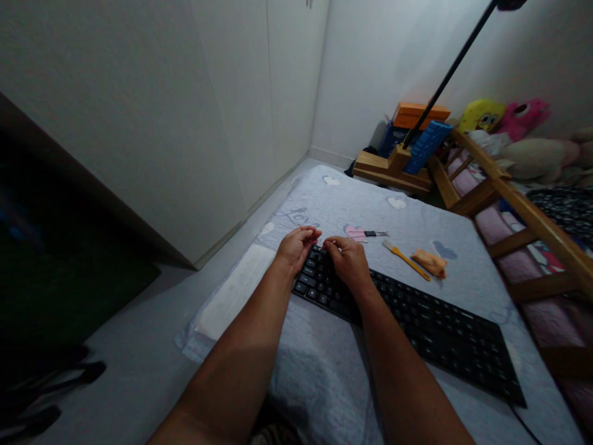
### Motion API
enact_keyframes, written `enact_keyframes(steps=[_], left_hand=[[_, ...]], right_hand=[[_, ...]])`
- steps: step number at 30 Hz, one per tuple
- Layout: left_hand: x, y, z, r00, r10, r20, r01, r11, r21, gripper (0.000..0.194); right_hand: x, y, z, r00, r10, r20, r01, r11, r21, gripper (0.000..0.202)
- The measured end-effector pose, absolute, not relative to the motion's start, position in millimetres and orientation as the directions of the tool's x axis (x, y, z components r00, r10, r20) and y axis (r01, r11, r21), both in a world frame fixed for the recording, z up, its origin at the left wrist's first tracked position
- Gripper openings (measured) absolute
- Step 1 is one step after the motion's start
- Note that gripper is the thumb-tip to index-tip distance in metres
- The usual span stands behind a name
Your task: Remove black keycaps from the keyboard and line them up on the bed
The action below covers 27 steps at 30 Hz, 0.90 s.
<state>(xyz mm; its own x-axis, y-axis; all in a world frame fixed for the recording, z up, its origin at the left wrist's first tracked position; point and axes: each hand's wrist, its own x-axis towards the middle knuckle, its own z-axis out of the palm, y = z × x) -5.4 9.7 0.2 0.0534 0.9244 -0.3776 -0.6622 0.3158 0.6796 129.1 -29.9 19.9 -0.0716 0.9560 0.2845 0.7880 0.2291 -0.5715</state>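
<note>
A black keyboard lies slantwise on the quilted cloth, its left end between my hands. My left hand is curled around the keyboard's far left corner, fingers bent inward. Over the upper left keys, my right hand is closed in a pinch, fingertips close to those of the left. Whatever sits in that pinch is too small or hidden to tell. Behind the keyboard lie a brush with a yellow handle, a crumpled orange cloth-like bundle and a small tool with a black grip and metal tips.
The pale blue heart-patterned cloth covers the surface under the keyboard. A white cabinet rises at the left. To the right runs a wooden bed rail with plush toys behind it. A black pole stands on a wooden base.
</note>
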Motion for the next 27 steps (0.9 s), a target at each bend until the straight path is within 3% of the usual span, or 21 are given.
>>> enact_keyframes(steps=[27], left_hand=[[-5.7,10.2,-2.5,0.048,0.924,-0.379,-0.661,0.314,0.682,0.013]], right_hand=[[129.3,-29.6,20.8,-0.081,0.957,0.279,0.762,0.240,-0.602,0.026]])
